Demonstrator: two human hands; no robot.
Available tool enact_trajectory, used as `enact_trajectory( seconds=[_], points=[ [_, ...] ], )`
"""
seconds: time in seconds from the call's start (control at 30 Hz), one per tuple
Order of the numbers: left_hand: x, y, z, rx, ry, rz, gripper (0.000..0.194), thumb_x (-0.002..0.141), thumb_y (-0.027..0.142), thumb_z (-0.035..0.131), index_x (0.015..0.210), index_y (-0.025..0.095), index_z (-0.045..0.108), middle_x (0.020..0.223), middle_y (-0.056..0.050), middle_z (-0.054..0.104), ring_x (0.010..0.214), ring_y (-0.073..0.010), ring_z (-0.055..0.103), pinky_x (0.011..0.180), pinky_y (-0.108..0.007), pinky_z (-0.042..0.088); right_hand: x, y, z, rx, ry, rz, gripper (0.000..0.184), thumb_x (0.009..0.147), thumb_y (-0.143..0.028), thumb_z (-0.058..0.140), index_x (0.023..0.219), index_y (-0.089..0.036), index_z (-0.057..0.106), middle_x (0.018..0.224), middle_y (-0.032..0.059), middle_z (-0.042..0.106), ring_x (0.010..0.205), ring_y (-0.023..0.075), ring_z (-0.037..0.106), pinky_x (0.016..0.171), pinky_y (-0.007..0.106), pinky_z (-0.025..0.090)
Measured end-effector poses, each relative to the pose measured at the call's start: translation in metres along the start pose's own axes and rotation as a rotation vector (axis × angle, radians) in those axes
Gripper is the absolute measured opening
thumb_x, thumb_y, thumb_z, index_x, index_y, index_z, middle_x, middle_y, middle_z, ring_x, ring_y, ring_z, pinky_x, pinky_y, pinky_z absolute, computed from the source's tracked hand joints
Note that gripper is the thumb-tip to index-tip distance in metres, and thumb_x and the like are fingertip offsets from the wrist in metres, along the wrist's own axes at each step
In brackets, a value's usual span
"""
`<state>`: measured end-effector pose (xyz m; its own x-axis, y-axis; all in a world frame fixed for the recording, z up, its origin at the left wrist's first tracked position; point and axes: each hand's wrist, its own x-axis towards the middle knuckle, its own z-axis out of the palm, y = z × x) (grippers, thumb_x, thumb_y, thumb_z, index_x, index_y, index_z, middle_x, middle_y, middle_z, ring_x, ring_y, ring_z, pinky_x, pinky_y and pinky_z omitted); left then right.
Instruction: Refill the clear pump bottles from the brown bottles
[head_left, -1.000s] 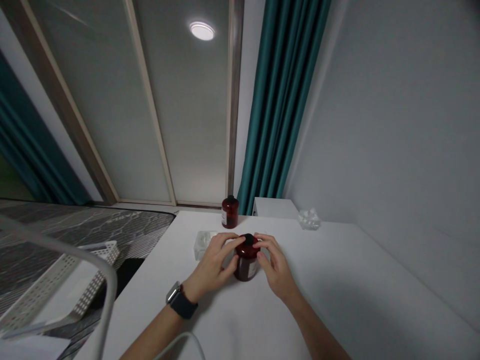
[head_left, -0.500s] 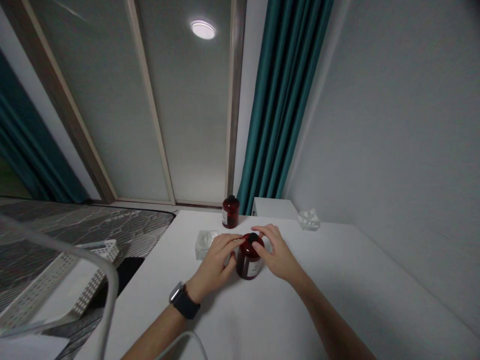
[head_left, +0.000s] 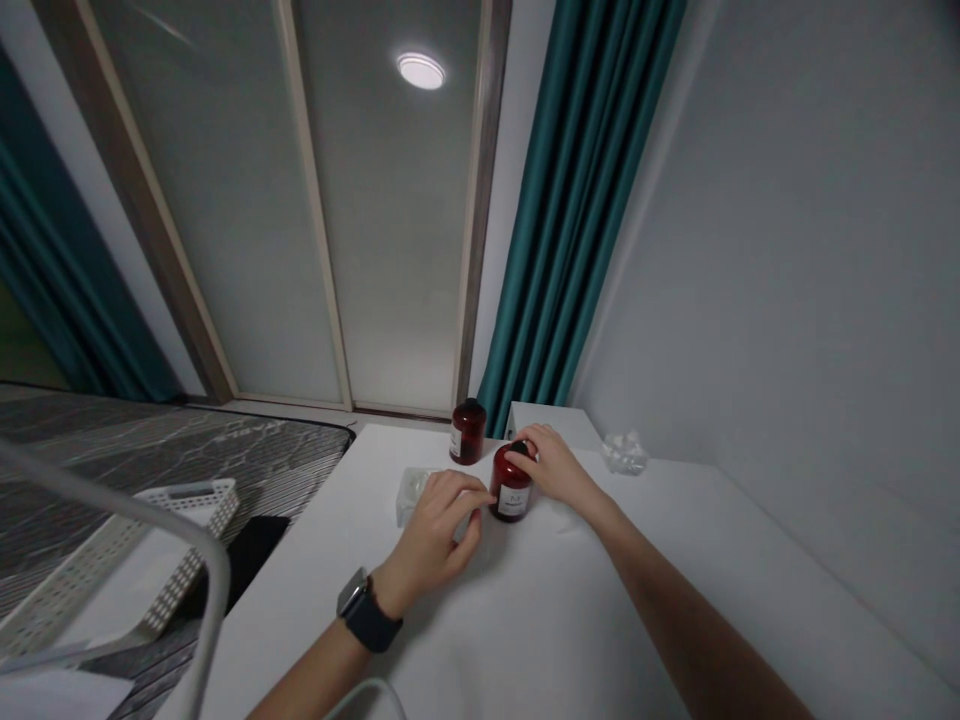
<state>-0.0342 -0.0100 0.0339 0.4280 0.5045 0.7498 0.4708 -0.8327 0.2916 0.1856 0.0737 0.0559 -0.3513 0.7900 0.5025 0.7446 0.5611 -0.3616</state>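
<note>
A dark red-brown bottle (head_left: pixel 513 498) with a black cap and a white label stands upright on the white table (head_left: pixel 525 630). My right hand (head_left: pixel 556 466) has its fingers closed round the bottle's top, at the cap and shoulder. At the bottle's left side is my left hand (head_left: pixel 444 522), with thumb and fingers apart and its fingertips at or very near the glass; contact is hard to tell. Farther back stands a second bottle (head_left: pixel 468 436) of the same kind. A clear square glass dish (head_left: pixel 408 492) sits partly behind my left hand.
Crumpled clear plastic (head_left: pixel 624 453) lies at the back right by the wall. Past the far edge stands a white cabinet (head_left: pixel 559 424). On the left, a white perforated basket (head_left: pixel 161 590) is below table level, and a pale curved tube (head_left: pixel 219 590) crosses the near view.
The gripped bottle has moved away from me and slightly right, and its label now faces me more. My right hand went with it; my left hand has come off its shoulder.
</note>
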Motion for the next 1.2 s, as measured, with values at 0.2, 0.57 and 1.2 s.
enact_trajectory(
  seconds=[0.2,0.57,1.2],
  points=[
    [0.005,-0.004,-0.012,0.071,-0.055,0.049,0.027,0.088,0.007,0.046,0.108,0.020,0.058,0.102,-0.008,0.064,0.095,-0.0230,0.056,0.083,-0.039,0.042,0.031,0.025,0.010,-0.067,-0.002,0.008,0.009,0.090,-0.025,0.061,0.094,-0.019,0.067,0.076,0.0009,0.056,0.081,0.0210,0.053,0.078,0.034,0.041],
    [-0.027,-0.052,-0.027,0.085,0.124,-0.075,0.025,0.092,0.008,0.047,0.113,0.018,0.056,0.102,-0.008,0.061,0.097,-0.0231,0.055,0.085,-0.039,0.045,0.068,0.052,0.037,-0.108,0.045,0.046,0.013,0.092,-0.024,0.056,0.094,-0.019,0.068,0.083,0.0057,0.059,0.083,0.0228,0.053,0.078,0.035,0.040],
    [-0.042,-0.060,-0.027,0.111,0.092,-0.202,0.027,0.094,0.015,0.047,0.120,0.020,0.052,0.108,-0.009,0.059,0.102,-0.0241,0.055,0.089,-0.040,0.047,0.066,0.058,0.055,-0.015,0.170,0.034,0.018,0.092,-0.028,0.055,0.101,-0.020,0.068,0.082,0.0062,0.056,0.085,0.0262,0.053,0.081,0.039,0.046]
  ],
)
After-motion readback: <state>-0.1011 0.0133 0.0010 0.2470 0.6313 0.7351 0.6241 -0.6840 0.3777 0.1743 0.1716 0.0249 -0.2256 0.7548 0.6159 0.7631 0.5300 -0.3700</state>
